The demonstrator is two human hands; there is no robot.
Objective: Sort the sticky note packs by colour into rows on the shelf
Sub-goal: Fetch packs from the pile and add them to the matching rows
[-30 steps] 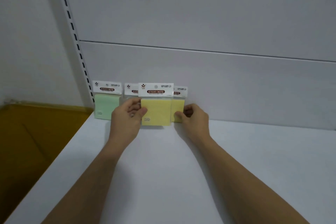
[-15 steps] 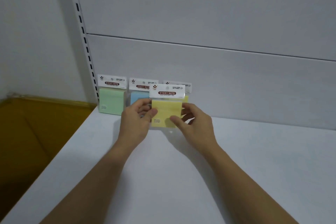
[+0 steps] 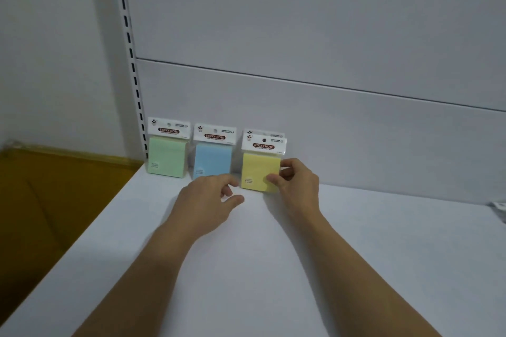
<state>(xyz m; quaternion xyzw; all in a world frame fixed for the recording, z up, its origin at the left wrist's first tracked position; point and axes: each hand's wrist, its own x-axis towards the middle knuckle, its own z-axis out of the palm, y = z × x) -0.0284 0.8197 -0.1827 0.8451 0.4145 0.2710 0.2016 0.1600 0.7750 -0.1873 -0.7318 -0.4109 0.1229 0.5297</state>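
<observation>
Only the right hand [image 3: 297, 186] pinches the front yellow pack [image 3: 258, 169].

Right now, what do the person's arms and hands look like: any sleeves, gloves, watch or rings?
Both are bare. The left hand and right hand wear no gloves, and no rings show on the fingers in view. The left forearm and right forearm carry no sleeve, watch or band up to the bottom edge of the head view.
</observation>
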